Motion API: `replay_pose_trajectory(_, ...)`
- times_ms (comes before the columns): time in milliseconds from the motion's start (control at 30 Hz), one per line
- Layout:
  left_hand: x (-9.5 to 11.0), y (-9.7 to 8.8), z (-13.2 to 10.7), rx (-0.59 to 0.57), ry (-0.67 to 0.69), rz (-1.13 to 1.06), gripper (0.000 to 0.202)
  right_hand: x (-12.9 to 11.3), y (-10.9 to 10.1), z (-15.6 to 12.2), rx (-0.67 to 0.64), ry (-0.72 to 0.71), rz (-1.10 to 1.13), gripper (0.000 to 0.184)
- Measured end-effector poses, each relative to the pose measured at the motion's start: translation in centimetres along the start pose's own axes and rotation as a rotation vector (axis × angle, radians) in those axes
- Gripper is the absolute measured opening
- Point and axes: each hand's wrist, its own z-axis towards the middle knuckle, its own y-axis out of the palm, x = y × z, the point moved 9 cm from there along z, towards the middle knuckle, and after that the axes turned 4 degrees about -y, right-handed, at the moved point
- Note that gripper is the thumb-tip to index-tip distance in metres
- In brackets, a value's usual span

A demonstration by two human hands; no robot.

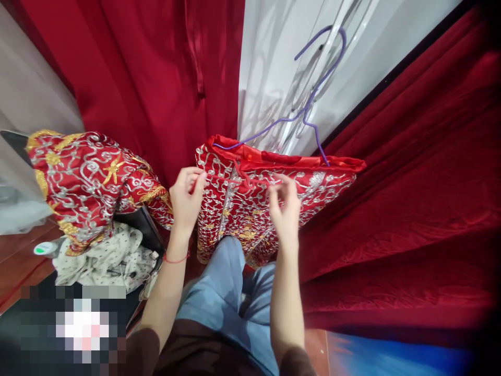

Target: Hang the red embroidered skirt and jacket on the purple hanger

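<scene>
A red skirt-like garment (250,222) with silver and gold embroidery hangs in front of me from a purple wire hanger (309,104). Its waistband is red satin. A thin red tie cord (256,182) runs across the front, just below the waistband, with a knot or loop near the middle. My left hand (187,193) pinches the cord's left end between thumb and fingers. On the other side, my right hand (285,201) has its thumb and fingers closed on the right end. Both hands are slightly in front of the embroidered cloth.
A matching embroidered red garment (97,172) lies over a black chair (151,224) at left. Below it are a white dotted cloth (113,256) and a container with a white lid (45,248). Red curtains (410,209) hang right and behind, beside a white panel (270,57).
</scene>
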Motion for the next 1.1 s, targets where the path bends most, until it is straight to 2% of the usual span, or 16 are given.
replay_pose_trajectory(100, 0.2, -2.1, 2.3, 0.108, 0.065, 0.132, 0.014, 0.3, -3.2, 2.4, 0.103, -0.069, -0.21, 0.016)
replay_pose_trajectory(167, 0.6, -2.2, 2.6, 0.089, 0.109, 0.241, 0.013, 0.4, -3.5, 3.0, 0.065, -0.072, -0.237, 0.014)
replay_pose_trajectory(233, 1.2, -0.9, 2.2, 0.007, 0.166, 0.306, 0.015, 0.1, -2.3, 3.0, -0.043, -0.074, -0.224, 0.014)
replay_pose_trajectory(333, 2.4, 2.4, 0.6, -0.166, 0.255, 0.291, 0.018, -0.8, 1.2, 2.4, -0.229, -0.127, -0.162, 0.019)
replay_pose_trajectory(467, 3.1, 6.2, -1.3, -0.356, 0.284, 0.253, 0.02, -1.7, 5.0, 2.4, -0.317, -0.202, -0.031, 0.023)
replay_pose_trajectory(533, 3.0, 6.9, -1.6, -0.395, 0.257, 0.245, 0.019, -2.0, 6.4, 2.7, -0.343, -0.211, 0.009, 0.02)
replay_pose_trajectory(633, 2.7, 6.8, -1.4, -0.399, 0.203, 0.211, 0.021, -2.4, 7.2, 3.1, -0.361, -0.209, 0.027, 0.021)
replay_pose_trajectory(733, 2.3, 6.1, -0.5, -0.384, 0.163, 0.185, 0.025, -2.6, 6.3, 3.7, -0.313, -0.194, 0.019, 0.024)
replay_pose_trajectory(767, 2.1, 5.7, -0.1, -0.364, 0.144, 0.196, 0.026, -2.3, 5.5, 4.1, -0.252, -0.176, -0.003, 0.024)
replay_pose_trajectory(900, 0.9, 4.4, 1.9, -0.241, 0.053, 0.298, 0.028, -0.8, 0.9, 5.2, 0.127, -0.091, -0.112, 0.023)
replay_pose_trajectory(933, 0.8, 4.5, 2.2, -0.238, 0.043, 0.288, 0.028, -0.5, 0.3, 5.2, 0.175, -0.075, -0.113, 0.024)
replay_pose_trajectory(1000, 0.8, 5.0, 2.4, -0.266, 0.036, 0.172, 0.025, 0.3, 0.3, 5.3, 0.174, -0.038, -0.05, 0.024)
replay_pose_trajectory(1100, 1.1, 5.3, 2.1, -0.299, 0.008, -0.089, 0.016, 1.6, 2.1, 5.2, 0.018, 0.07, 0.195, 0.021)
